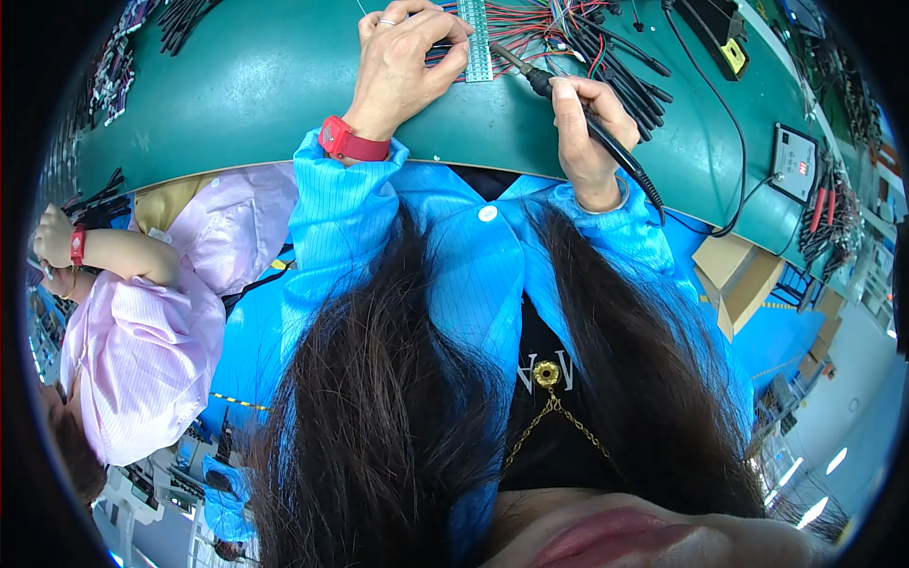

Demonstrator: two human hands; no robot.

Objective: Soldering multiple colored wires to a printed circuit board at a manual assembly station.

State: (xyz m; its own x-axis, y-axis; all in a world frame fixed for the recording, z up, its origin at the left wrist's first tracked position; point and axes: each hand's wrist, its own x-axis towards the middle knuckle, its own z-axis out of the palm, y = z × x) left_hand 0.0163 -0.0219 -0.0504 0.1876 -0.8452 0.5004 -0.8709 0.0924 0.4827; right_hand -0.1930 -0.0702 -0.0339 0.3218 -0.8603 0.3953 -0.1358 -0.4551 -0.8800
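My right hand (592, 133) is closed round the black handle of a soldering iron (542, 81). Its metal tip points up and left at a narrow green circuit board strip (476, 47). Just left of that strip is my left hand (407, 66), fingers bent and drawn together at the board's edge. What they pinch is hidden, though a thin pale strand shows above the knuckles. Red, black and white wires (530, 28) fan out from the board's right side, and more dark wires pass under my left fingers.
Black cable ends (634, 95) lie right of the board on the green table (237, 85). The iron's cord runs to a control box (793, 163) near red-handled tools (824, 208). A yellow-and-black block (724, 43) stands far right. A cardboard box (737, 275) sits below; a co-worker (142, 331) is at left.
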